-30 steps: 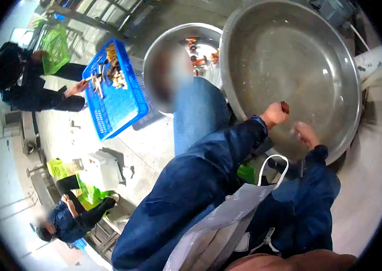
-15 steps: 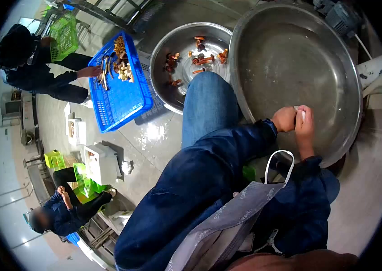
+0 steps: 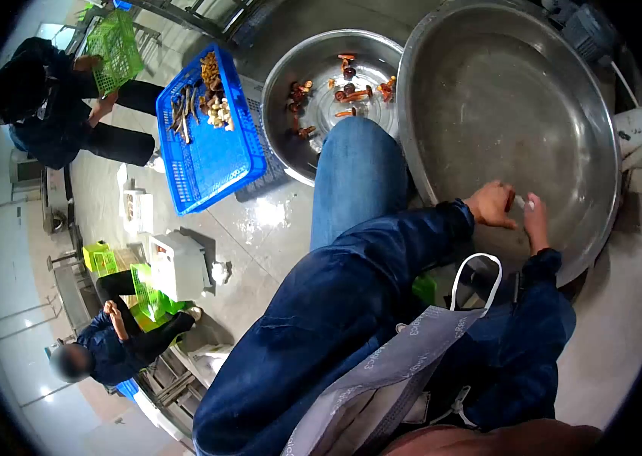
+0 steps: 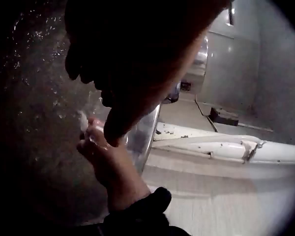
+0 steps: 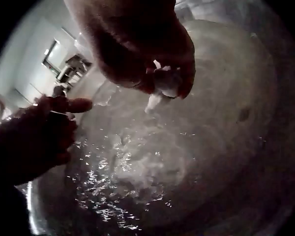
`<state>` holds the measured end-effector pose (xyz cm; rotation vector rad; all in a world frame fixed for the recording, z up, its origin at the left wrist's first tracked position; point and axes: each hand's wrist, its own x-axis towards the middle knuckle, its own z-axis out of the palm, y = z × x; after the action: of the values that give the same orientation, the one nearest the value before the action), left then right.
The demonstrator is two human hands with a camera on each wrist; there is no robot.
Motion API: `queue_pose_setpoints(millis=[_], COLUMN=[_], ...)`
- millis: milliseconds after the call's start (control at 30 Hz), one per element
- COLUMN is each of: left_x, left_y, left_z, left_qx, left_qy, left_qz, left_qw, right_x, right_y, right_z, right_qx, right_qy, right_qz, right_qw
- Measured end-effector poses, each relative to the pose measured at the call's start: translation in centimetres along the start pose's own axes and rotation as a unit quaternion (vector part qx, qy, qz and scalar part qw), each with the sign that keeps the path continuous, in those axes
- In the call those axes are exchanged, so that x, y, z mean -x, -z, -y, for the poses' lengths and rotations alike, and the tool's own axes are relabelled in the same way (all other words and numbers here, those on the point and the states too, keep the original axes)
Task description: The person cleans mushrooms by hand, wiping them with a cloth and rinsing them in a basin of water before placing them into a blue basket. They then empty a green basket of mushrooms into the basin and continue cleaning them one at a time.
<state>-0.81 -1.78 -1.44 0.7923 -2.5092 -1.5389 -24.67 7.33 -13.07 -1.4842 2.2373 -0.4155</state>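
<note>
Both hands are over a large steel tub (image 3: 417, 152) of water, near its close edge. My right hand (image 3: 536, 222) pinches a crumpled white wad (image 5: 167, 82), wet and soft-looking, with a ragged end hanging below the fingers. My left hand (image 3: 493, 204) is beside it, fingers bent loosely and reaching toward the right hand, with nothing visible in them. In the left wrist view the left hand (image 4: 132, 59) is a dark shape above the right hand (image 4: 108, 155). Ripples and bright glints break the water under the hands.
Left of the tub, a smaller steel basin (image 3: 277, 83) holds several reddish-brown mushrooms (image 3: 353, 94). Beyond it, a blue crate (image 3: 211, 171) carries sorted mushrooms. One person (image 3: 47, 114) holds a green basket (image 3: 114, 53); another sits near a white box (image 3: 178, 266).
A brown object seen at my left hand a second ago no longer shows there. The hands met around the white wad, then drew slightly apart. The other person's hand left the blue crate.
</note>
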Motion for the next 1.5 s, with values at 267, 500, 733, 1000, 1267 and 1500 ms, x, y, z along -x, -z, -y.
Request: queue_pose_setpoints(millis=[267,500,733,1000,1267,1500], left_x=[0.1,-0.6,0.3,0.4,0.4,-0.7], left_y=[-0.2,-0.8,-0.2,0.3,1.3,1.1], left_z=[3.2,0.6,-1.0,-2.1,-2.2,1.0], left_qx=[-0.04,0.069,0.035,0.077,0.469,0.741], left_qy=[0.166,-0.031,-0.001,-0.018,-0.055,0.12], left_qz=[-0.008,-0.063,-0.059,-0.066,-0.029,-0.109], left_qw=[0.985,0.995,0.998,0.995,0.881,0.652], right_x=[2.4,1.9,4.7,3.8,2.5,3.5], right_y=[4.6,3.1,4.4,5.2,3.6,1.9], right_z=[12.4,13.1,15.3,15.6,7.5,7.1], right_qx=[-0.447,-0.442,-0.398,-0.427,-0.407,-0.489], right_qy=[-0.153,-0.051,0.071,0.016,-0.216,-0.258], right_qz=[0.203,-0.008,-0.051,-0.055,0.012,0.149], right_qw=[0.858,0.895,0.913,0.902,0.887,0.82])
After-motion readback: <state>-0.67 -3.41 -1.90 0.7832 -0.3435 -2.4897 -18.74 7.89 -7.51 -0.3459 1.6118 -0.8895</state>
